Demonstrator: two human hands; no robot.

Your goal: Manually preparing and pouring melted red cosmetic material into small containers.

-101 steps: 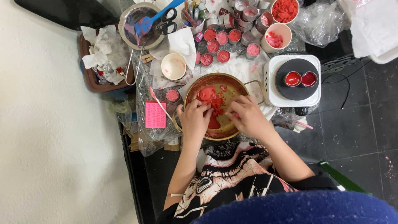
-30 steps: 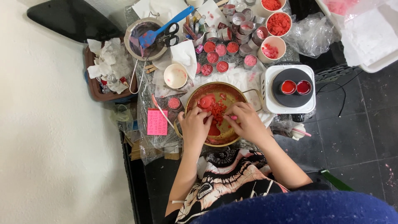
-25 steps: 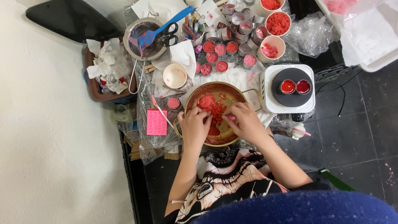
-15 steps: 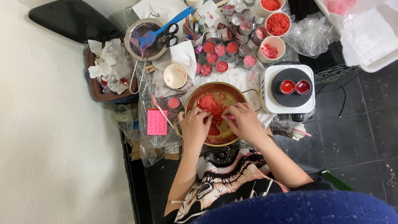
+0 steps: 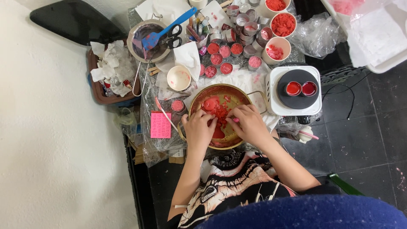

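Observation:
Both my hands are inside a round brass-coloured pot point(image 5: 243, 94) that holds red wax-like chunks point(image 5: 217, 109) and a red smear on its bottom. My left hand point(image 5: 198, 130) rests over the pot's near left side with its fingers curled down onto the red pieces; what it grips is hidden. My right hand point(image 5: 250, 124) is over the near right side, pinching a small pink stick point(image 5: 234, 120) whose tip points at the chunks. The fingertips of the two hands nearly meet.
A small electric hotplate point(image 5: 295, 90) with two red-filled tins stands right of the pot. Behind are several small tins point(image 5: 224, 51), cups of red bits point(image 5: 282, 24), a cream cup point(image 5: 178, 78), a pan with blue scissors point(image 5: 148, 41), a pink note point(image 5: 160, 125) and a tray of crumpled paper point(image 5: 111, 70).
Both hands stay in the pot and only shift a little; the fingers work at the red chunks. The view has tilted slightly.

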